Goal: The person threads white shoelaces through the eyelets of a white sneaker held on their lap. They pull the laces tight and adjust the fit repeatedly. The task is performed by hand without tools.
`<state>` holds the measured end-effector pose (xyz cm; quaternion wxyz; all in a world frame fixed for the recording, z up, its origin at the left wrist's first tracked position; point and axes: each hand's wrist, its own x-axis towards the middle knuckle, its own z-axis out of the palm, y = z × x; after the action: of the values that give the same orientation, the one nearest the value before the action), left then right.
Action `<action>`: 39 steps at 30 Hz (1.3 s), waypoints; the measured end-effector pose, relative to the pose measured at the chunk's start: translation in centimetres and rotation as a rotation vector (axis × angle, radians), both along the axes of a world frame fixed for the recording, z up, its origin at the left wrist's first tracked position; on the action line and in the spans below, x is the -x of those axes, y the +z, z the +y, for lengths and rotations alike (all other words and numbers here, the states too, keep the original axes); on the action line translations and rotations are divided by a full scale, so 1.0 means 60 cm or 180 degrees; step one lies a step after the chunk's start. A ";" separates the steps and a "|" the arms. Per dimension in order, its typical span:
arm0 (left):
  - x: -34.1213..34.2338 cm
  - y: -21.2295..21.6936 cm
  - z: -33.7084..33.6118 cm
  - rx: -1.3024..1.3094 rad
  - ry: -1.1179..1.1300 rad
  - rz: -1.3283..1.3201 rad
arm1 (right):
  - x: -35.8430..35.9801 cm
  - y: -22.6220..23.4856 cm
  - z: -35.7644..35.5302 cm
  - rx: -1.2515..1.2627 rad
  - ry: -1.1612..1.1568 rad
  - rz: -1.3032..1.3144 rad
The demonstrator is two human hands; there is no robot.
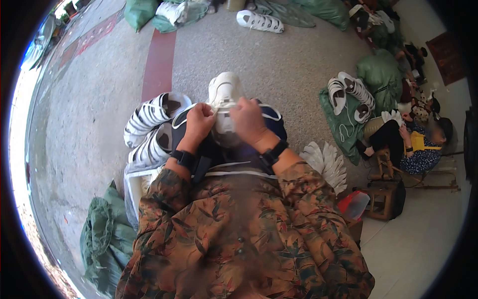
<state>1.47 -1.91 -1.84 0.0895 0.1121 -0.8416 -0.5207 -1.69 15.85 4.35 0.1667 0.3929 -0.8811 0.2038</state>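
A cream-white shoe upper [225, 87] rests in front of me over my lap, its toe pointing away. My left hand [200, 121] is at its left edge, fingers pinched on a pale shoelace [278, 112]. Over the upper's right side, my right hand [247, 120] is closed and slightly blurred, with the lace looping out beside it. Part of the upper's middle is hidden behind my fingers. Both wrists wear dark bands.
Nested white shoe uppers [145, 119] lie at my left, above a green sack [107, 229]. At my right is a fan of white pieces [326, 167]. A seated co-worker [420, 149] is farther right, near more uppers on a green sheet [343, 132]. Another row of uppers [260, 21] lies ahead.
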 end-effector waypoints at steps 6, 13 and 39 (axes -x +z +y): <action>-0.017 0.067 0.050 0.0464 -0.0584 0.1682 | 0.009 0.009 0.075 0.0667 -0.0382 -0.0433; -0.007 0.064 0.025 -0.0093 -0.0849 0.0769 | 0.024 0.001 0.021 0.0837 0.0442 -0.0584; 0.005 0.071 0.043 0.2697 -0.1257 0.0142 | 0.043 -0.086 0.031 0.3628 -0.0229 -0.3735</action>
<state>1.18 0.68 2.43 0.0446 -0.1078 -0.9832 -0.1404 -4.26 17.69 -0.82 -0.1410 0.0487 -0.5982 0.7874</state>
